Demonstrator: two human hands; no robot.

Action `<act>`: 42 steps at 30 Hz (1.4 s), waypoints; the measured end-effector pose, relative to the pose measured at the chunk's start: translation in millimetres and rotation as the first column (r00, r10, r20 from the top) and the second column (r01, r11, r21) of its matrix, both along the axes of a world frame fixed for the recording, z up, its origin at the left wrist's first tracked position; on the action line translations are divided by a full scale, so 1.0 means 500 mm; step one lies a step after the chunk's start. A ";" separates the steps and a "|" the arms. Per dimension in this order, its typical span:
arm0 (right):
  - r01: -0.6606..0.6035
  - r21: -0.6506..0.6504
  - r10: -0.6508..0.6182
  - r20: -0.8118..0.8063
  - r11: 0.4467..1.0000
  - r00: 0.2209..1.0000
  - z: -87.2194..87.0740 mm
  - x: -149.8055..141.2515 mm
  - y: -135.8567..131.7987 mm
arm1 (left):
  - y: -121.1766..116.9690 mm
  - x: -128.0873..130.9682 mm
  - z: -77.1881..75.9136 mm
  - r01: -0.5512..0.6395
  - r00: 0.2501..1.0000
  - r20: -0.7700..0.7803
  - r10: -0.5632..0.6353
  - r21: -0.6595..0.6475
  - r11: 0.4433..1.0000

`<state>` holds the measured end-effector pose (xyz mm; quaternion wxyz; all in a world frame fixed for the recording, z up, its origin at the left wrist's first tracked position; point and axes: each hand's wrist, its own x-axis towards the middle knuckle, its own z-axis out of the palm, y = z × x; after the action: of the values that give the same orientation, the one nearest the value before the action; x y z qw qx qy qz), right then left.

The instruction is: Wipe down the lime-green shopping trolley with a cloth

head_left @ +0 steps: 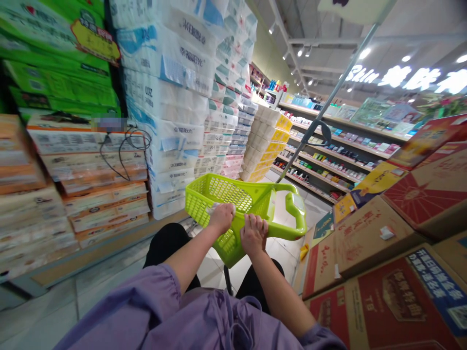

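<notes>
A lime-green plastic shopping basket [204,192] with latticed walls is in front of me at knee height, tilted, its moulded handle [297,209] toward the right. My left hand [222,218] is closed at the near rim, with a crumpled white cloth [211,209] bunched under its fingers; whether it is cloth or tissue I cannot tell. Close beside it, my right hand [254,234] grips the same rim, fingers curled over the top and the thumb hidden. The part of the basket's inside that shows holds nothing I can make out.
Tall stacks of wrapped tissue packs [178,97] rise on the left, with a black cable [126,150] lying over lower packs. Cardboard cartons [375,233] are piled at the right. A grey pole [328,104] slants up behind the basket, before stocked shelves [328,163].
</notes>
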<state>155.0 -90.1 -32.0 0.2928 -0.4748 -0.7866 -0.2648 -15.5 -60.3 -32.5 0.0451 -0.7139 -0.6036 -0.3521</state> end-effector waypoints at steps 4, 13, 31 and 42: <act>-0.003 -0.013 0.003 0.000 1.000 1.000 0.004 0.006 0.000 | -0.013 0.053 -0.057 0.204 0.979 -0.051 -0.199 0.123 0.971; -0.016 -0.004 0.016 -0.004 1.000 1.000 0.010 0.024 -0.002 | 0.010 -0.012 -0.075 0.310 0.944 -0.188 -0.271 0.229 0.923; -0.040 0.054 0.041 -0.027 0.998 0.999 -0.004 0.026 0.000 | -0.013 0.030 -0.051 0.344 0.915 -0.294 -0.277 0.206 0.916; -0.110 0.083 0.108 0.029 0.990 0.994 -0.023 0.050 0.007 | 0.005 0.038 -0.031 0.312 0.930 -0.260 -0.260 0.185 0.932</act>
<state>179.9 -86.5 -43.7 0.3170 -0.4149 -0.8031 -0.2871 3.8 -57.8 -47.9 0.1427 -0.8211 -0.4397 -0.3348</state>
